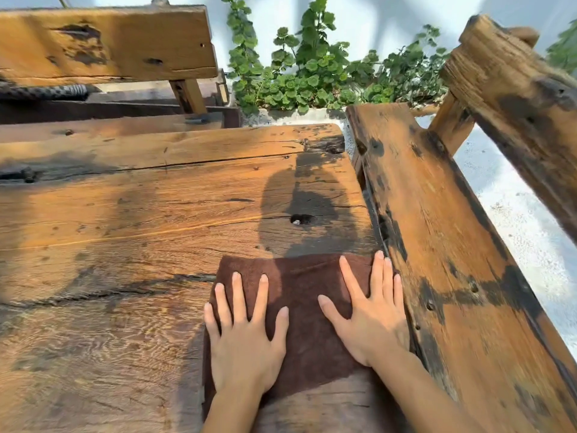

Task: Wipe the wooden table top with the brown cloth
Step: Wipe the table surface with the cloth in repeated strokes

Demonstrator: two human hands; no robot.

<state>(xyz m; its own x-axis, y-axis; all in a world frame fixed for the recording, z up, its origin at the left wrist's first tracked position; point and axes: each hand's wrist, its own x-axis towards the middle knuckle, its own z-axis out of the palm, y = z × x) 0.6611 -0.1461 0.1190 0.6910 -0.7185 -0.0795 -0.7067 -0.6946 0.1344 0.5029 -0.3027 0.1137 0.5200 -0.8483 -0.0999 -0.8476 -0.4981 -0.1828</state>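
Pressing 1 brown cloth [307, 310] flat: 2 hands [246, 348] [373, 326].

No readable text, labels, brands, numbers or signs anywhere in view.
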